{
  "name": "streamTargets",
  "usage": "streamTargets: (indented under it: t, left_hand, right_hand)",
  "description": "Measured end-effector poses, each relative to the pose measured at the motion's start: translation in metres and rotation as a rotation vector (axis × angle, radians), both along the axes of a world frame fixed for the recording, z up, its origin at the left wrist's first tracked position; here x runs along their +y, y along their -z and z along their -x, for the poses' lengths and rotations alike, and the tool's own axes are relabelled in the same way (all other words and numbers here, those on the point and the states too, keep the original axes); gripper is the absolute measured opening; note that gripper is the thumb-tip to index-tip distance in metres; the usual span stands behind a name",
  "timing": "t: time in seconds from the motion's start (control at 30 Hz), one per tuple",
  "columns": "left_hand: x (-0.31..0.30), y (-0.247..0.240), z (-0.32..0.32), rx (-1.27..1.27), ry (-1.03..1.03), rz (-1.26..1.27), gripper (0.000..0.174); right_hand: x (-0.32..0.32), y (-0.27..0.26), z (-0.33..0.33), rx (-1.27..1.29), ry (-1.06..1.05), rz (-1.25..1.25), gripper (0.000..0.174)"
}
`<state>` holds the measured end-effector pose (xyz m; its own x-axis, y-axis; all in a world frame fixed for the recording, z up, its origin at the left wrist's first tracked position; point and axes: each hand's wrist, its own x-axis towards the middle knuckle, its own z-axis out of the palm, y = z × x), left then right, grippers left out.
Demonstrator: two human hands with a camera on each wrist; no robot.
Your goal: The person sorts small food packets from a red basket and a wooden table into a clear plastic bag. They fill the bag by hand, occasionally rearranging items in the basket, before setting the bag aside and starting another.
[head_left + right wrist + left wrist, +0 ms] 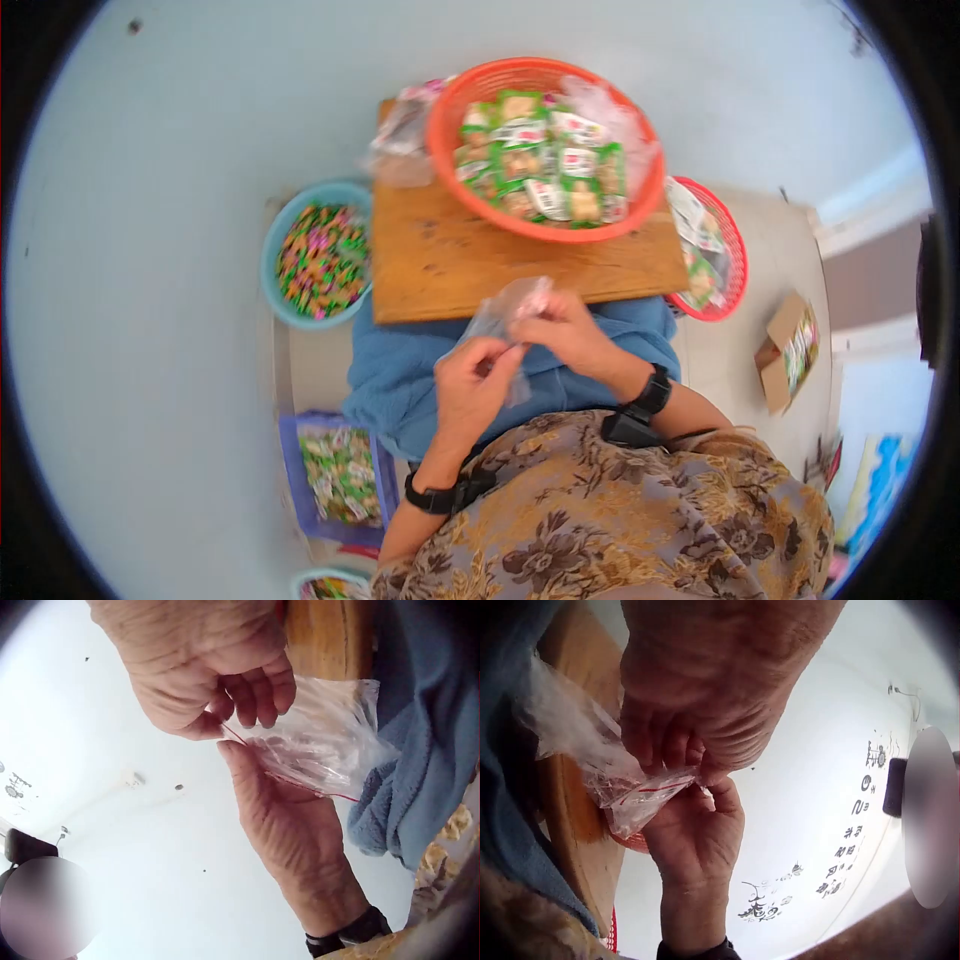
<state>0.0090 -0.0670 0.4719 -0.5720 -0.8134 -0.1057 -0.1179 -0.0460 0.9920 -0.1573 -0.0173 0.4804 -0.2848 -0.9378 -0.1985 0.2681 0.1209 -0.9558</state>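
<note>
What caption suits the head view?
Left hand and right hand pinch a clear bag at a wooden table bearing an orange basket of packets.

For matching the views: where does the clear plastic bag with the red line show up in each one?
Head view: clear plastic bag near the centre, at the wooden tabletop's near edge.
Left wrist view: left of centre.
Right wrist view: right of centre, upper half.
Shared landmark: the wooden tabletop.

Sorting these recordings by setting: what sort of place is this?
Probably an indoor room in a home or small workshop: a wooden table bears an orange basket of small packets, and similar packets show in a purple crate and a cardboard box.
</note>
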Motion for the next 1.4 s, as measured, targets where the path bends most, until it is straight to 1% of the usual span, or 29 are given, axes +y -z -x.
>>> streamTargets:
  t: [0.03,0.07,0.1,0.13,0.2,0.23,0.3,0.33,0.37,0.43,0.5,0.57,0.67,0.73,0.77,0.83,0.97,1.03,1.13,1.23,1.27,1.33,1.4]
  left_hand:
    - [0.0,0.002,0.001,0.008,0.052,0.008,0.01]
    - [0.0,0.002,0.002,0.071,0.057,-0.029,0.01]
    - [0.0,0.003,0.001,0.126,0.056,-0.071,0.011]
    - [-0.001,0.004,0.0,0.121,0.091,-0.069,0.011]
    - [-0.001,0.005,0.003,0.088,0.06,-0.17,0.01]
    - [-0.001,0.004,0.004,0.082,0.101,-0.176,0.01]
    - [-0.004,0.0,0.005,0.073,0.105,-0.099,0.008]
    - [-0.004,-0.002,0.007,0.095,0.098,-0.074,0.008]
    - [-0.004,-0.003,0.007,0.094,0.121,-0.08,0.008]
    - [-0.005,-0.005,0.008,0.053,0.076,-0.047,0.01]
    - [-0.005,-0.011,0.012,0.024,0.053,-0.031,0.008]
    - [-0.005,-0.012,0.014,0.028,0.029,0.074,0.008]
    - [-0.005,-0.015,0.014,0.009,0.06,0.111,0.005]
    - [-0.005,-0.021,0.013,-0.012,0.081,0.116,0.005]
    - [-0.005,-0.022,0.013,-0.03,0.094,0.119,0.005]
    - [-0.007,-0.02,0.012,-0.027,0.104,0.098,0.005]
    - [-0.006,-0.026,0.017,-0.002,0.094,0.082,0.005]
    - [-0.008,-0.022,0.016,-0.008,0.109,0.102,0.005]
    - [-0.008,-0.019,0.016,-0.026,0.125,0.118,0.005]
    - [-0.006,-0.018,0.015,-0.041,0.104,0.129,0.005]
    - [-0.006,-0.017,0.015,-0.045,0.08,0.143,0.006]
    - [-0.007,-0.016,0.016,-0.037,0.058,0.177,0.007]
    - [-0.009,-0.014,0.015,-0.03,0.026,0.217,0.008]
  right_hand:
    - [0.001,0.004,0.001,-0.035,-0.052,0.0,0.007]
    - [0.002,0.006,0.001,-0.075,-0.111,0.0,0.008]
    - [0.003,0.006,0.0,-0.078,-0.072,0.007,0.008]
    - [0.003,0.005,-0.001,-0.079,-0.088,-0.015,0.008]
    - [0.004,0.009,0.001,-0.089,-0.107,-0.018,0.007]
    - [0.007,0.007,0.001,-0.092,-0.065,-0.02,0.007]
    - [0.008,0.005,0.002,-0.127,-0.08,0.073,0.006]
    - [0.006,0.01,0.001,-0.091,-0.068,0.124,0.007]
    - [0.009,0.012,0.003,-0.091,-0.045,0.12,0.007]
    - [0.012,0.012,0.007,-0.1,-0.091,0.159,0.007]
    - [0.014,0.012,0.011,-0.115,-0.093,0.141,0.008]
    - [0.014,0.012,0.014,-0.133,-0.097,0.124,0.009]
    - [0.018,0.012,0.017,-0.081,-0.118,0.089,0.013]
    - [0.02,0.013,0.017,-0.109,-0.11,0.092,0.018]
    - [0.02,0.014,0.017,-0.111,-0.106,0.092,0.018]
    - [0.021,0.015,0.017,-0.152,-0.136,0.097,0.022]
    - [0.021,0.01,0.014,-0.221,-0.12,0.078,0.021]
    - [0.02,0.014,0.011,-0.17,-0.157,0.171,0.021]
    - [0.02,0.017,0.01,-0.131,-0.161,0.234,0.021]
    - [0.018,0.029,0.011,-0.131,-0.126,0.271,0.022]
    - [0.02,0.029,0.012,-0.132,-0.121,0.268,0.022]
    - [0.022,0.026,0.015,-0.245,-0.19,0.159,0.021]
    - [0.023,0.023,0.016,-0.26,-0.169,0.145,0.021]
